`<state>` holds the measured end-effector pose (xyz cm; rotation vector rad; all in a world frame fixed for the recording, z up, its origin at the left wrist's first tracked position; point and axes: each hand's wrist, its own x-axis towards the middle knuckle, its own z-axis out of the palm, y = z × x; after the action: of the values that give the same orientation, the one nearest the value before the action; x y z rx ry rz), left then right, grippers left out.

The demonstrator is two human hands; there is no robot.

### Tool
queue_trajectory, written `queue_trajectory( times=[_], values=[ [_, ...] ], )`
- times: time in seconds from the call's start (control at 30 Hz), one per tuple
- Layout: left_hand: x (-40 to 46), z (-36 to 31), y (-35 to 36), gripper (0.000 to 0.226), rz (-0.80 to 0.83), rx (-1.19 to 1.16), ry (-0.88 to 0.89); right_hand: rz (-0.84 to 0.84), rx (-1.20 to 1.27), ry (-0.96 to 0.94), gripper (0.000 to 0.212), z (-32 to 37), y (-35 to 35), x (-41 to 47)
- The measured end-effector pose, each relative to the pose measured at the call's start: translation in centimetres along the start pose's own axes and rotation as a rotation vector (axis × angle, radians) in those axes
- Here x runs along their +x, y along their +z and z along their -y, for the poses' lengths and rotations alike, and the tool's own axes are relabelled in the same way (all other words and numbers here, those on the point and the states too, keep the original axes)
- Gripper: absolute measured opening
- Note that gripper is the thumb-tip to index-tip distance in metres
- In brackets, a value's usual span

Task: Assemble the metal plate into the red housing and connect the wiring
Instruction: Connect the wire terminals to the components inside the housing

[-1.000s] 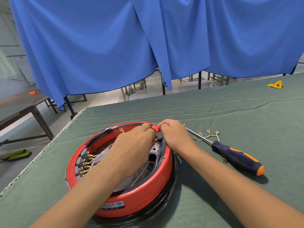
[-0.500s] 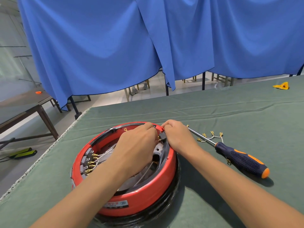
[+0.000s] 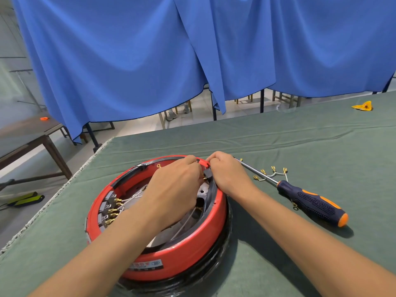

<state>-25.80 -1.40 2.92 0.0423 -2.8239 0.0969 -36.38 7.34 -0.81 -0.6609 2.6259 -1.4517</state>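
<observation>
A green cloth-covered table (image 3: 278, 142) fills the view, with blue curtains (image 3: 192, 50) hanging beyond its far edge. Past the table's left edge, a dark wooden bench (image 3: 32, 136) stands on the floor.

Near the table's front-left corner sits the red housing (image 3: 192, 249), a round shallow shell resting on a black ring. A white label (image 3: 146, 265) on its near wall carries red print and a small round logo; the writing is too small to read. Along the inner left wall, a row of grey terminal blocks with brass connectors (image 3: 111, 209) takes pale wires. The metal plate (image 3: 202, 189) lies inside the housing, mostly hidden under the left forearm.

The left hand (image 3: 173, 187) reaches across the housing, its fingers curled together at the far rim; what they pinch is hidden. The right hand (image 3: 227, 172) meets it there, fingers closed and pressing a small black block (image 3: 207, 174) at the rim.

Just right of the housing, a screwdriver (image 3: 310, 202) with a dark blue and orange handle lies on the cloth, its shaft pointing toward the hands. A loose wire bundle with brass terminals (image 3: 272, 173) lies against the shaft. Near the far right corner rests a small yellow object (image 3: 363, 105).
</observation>
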Motion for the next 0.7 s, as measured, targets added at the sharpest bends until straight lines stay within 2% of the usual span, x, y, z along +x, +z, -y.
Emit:
queue_trajectory(
  times=[0.27,0.7],
  values=[
    [0.44,-0.45,-0.09,0.008,0.011,-0.064,-0.057,0.029,-0.014,-0.007,0.028,0.35,-0.45,-0.15],
    [0.63,-0.65,0.02,0.01,0.017,-0.089,-0.012,0.053,-0.019,-0.01,0.024,0.44,-0.72,-0.08]
  ],
)
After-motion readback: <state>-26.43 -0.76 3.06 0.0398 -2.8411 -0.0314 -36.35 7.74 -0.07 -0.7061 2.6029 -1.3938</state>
